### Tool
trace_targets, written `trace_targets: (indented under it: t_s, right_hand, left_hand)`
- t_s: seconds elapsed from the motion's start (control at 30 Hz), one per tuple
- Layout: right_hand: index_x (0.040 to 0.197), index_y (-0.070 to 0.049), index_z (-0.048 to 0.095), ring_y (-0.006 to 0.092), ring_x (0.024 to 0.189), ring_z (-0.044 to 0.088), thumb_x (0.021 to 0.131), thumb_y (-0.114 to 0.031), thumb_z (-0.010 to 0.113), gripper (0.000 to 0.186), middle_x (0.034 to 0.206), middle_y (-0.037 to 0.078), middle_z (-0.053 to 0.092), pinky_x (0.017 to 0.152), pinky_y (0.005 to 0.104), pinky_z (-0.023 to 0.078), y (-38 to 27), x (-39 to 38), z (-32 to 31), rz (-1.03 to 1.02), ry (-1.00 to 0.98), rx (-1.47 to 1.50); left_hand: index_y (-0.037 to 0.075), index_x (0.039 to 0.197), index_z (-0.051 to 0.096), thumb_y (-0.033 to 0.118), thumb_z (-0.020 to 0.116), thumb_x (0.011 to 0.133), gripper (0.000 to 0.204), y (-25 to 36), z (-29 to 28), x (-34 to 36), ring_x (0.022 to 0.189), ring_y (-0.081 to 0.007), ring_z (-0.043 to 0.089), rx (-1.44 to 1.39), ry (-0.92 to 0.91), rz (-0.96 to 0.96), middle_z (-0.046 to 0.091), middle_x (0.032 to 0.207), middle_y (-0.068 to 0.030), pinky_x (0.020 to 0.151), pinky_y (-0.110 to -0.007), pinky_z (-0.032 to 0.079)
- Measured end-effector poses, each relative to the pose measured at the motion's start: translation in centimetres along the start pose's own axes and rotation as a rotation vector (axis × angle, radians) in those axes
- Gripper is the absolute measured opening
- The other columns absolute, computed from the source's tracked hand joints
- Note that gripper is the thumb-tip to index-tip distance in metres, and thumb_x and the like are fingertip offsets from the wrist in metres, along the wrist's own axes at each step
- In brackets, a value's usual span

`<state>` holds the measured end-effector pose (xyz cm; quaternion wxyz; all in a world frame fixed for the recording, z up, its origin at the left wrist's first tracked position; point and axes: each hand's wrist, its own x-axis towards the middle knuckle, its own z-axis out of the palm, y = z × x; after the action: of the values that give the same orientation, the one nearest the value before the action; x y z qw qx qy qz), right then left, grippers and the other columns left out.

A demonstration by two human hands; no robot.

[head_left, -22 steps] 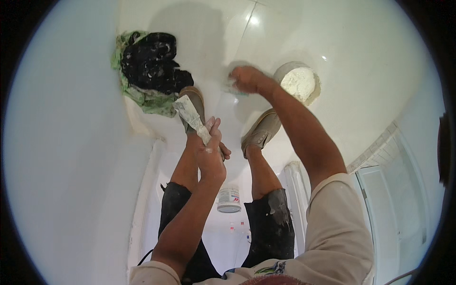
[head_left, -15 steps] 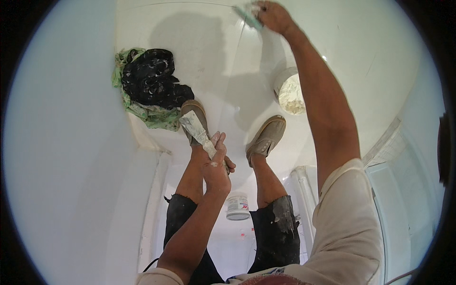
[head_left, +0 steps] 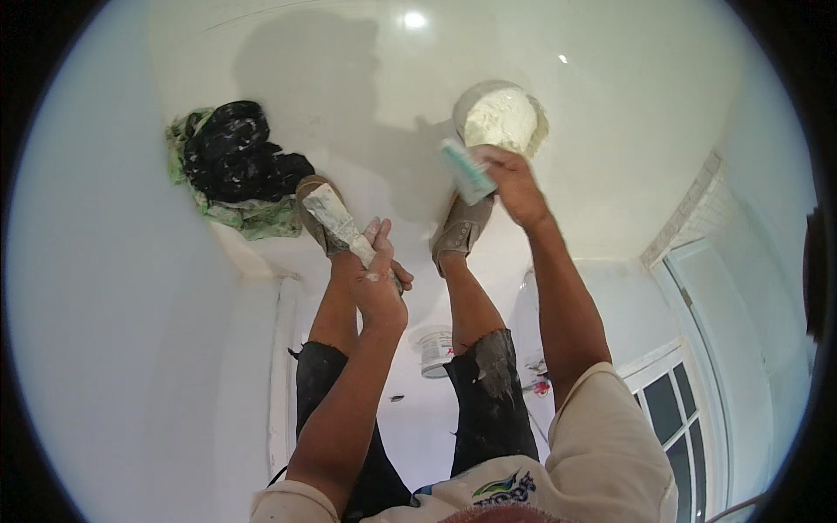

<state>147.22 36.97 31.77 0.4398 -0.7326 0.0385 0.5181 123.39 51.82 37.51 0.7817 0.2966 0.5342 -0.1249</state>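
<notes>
My left hand (head_left: 377, 283) is closed round a putty knife (head_left: 327, 209) coated in whitish paste, held over my left shoe (head_left: 309, 194) and shin. My right hand (head_left: 514, 183) grips a flat pale-green and white tool (head_left: 464, 166), somewhat blurred, just above my right shoe (head_left: 455, 229). Directly beyond that tool sits a round bucket (head_left: 497, 115) holding cream-white paste; its near side is partly hidden by the tool and my fingers.
A crumpled black plastic bag (head_left: 231, 148) lies on green material (head_left: 181, 144) at the left, by a pale wall (head_left: 105, 288). A white container (head_left: 433, 353) shows between my legs. On the right are a tiled ledge (head_left: 684, 205) and a white-framed glazed opening (head_left: 667, 405).
My right hand moved up and away with the flat tool, then came back down in front of the bucket. My left hand keeps hold of the knife. The view has shifted somewhat.
</notes>
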Motion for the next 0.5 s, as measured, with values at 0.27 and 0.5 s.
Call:
trace_targets:
  t_s: [0.27, 0.5]
  right_hand:
    - [0.092, 0.002, 0.073, 0.0145, 0.054, 0.055, 0.100, -0.022, 0.058, 0.029, 0.067, 0.007, 0.062, 0.051, 0.0316, 0.043, 0.7, 3.6, -6.2, 0.119, 0.238, -0.206]
    - [0.076, -0.005, 0.062, 0.0133, 0.047, 0.046, 0.097, -0.019, 0.058, 0.025, 0.062, 0.005, 0.054, 0.040, 0.0313, 0.031, 6.5, 11.4, -6.0, -0.306, 0.116, -0.510]
  left_hand:
    - [0.001, 0.156, 0.032, 0.019, 0.049, 0.105, 0.056, 3.0, -1.0, -0.4, 0.065, -0.0134, 0.054, -0.040, 0.037, 0.001, 0.052, 0.153, -0.0115, 0.058, -0.029, 0.046]
    - [0.001, 0.154, 0.038, 0.017, 0.054, 0.101, 0.057, 1.1, 2.0, 0.6, 0.058, -0.0145, 0.059, -0.096, 0.155, 0.025, 0.047, 0.158, -0.0149, 0.048, -0.029, 0.046]
